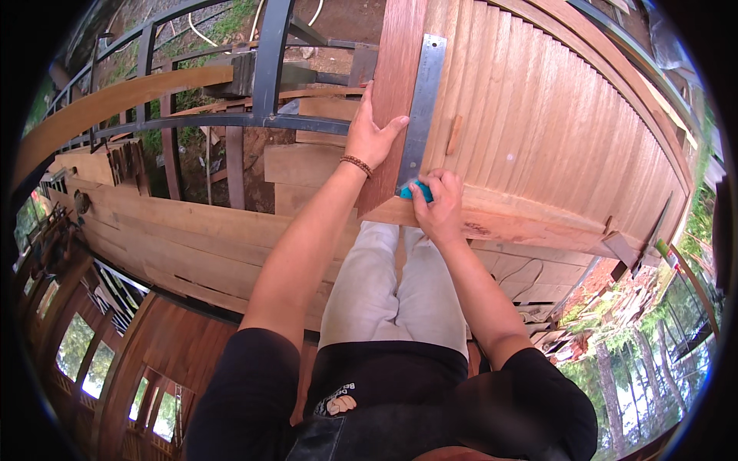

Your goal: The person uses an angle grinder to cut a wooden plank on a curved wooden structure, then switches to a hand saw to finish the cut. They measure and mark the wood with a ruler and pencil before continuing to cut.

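Note:
My left hand (370,135) lies on a long reddish-brown board (396,84), its fingers over the left edge and its thumb across the top face. The board's near end is cut at a slant. Along its right side lies a flat steel ruler (427,92) with a hole near the far end. At the ruler's near end, my right hand (440,203) is closed on a small teal block (415,190). Whether block and ruler are one tool cannot be told; the fingers hide part of it. Beneath is a panel of overlapping wooden slats (530,107).
A short wooden stick (454,134) rests on the slats. The panel's near frame rail (523,219) runs before my legs. To the left stand a dark metal frame (269,61) and a curved wooden strip (131,96). Stacked planks (192,230) lie at the left.

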`<state>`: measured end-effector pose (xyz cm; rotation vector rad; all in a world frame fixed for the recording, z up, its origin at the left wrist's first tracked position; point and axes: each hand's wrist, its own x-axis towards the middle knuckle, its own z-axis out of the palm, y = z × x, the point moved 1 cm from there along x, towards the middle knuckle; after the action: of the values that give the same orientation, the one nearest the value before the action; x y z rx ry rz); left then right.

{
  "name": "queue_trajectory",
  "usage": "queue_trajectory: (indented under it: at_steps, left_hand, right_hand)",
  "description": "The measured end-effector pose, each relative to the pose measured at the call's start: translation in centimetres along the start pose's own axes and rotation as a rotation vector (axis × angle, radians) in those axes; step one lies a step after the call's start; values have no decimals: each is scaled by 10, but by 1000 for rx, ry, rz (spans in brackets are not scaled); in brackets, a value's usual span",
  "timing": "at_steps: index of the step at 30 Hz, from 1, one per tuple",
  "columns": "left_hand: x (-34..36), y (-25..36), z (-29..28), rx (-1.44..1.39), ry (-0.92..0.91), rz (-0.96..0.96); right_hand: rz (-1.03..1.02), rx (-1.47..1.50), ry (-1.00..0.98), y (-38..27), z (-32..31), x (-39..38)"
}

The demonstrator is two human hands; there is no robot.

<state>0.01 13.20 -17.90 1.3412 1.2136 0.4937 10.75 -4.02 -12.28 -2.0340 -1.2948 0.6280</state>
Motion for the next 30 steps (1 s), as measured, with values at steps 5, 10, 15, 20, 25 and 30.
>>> queue_trajectory:
  at_steps: [5,10,15,20,25,30]
  left_hand:
    - [1,0,-2,9,-26,21]
    - [-1,9,-3,127,-15,108]
    - [0,17,-4,50,-63,40]
    - [0,16,-5,74,-76,56]
    - [0,23,-7,49,-102,30]
    - [0,26,-8,83,-112,32]
  right_hand:
    - [-21,-11,9,1,0,0]
    - [-30,-9,8,1,-1,-1]
    - [-29,-17,1,0,-3,1]
    - [-49,-11,8,-1,-2,1]
    - [-48,-18,0,3,-1,-1]
    - [-65,1,16,2,0,0]
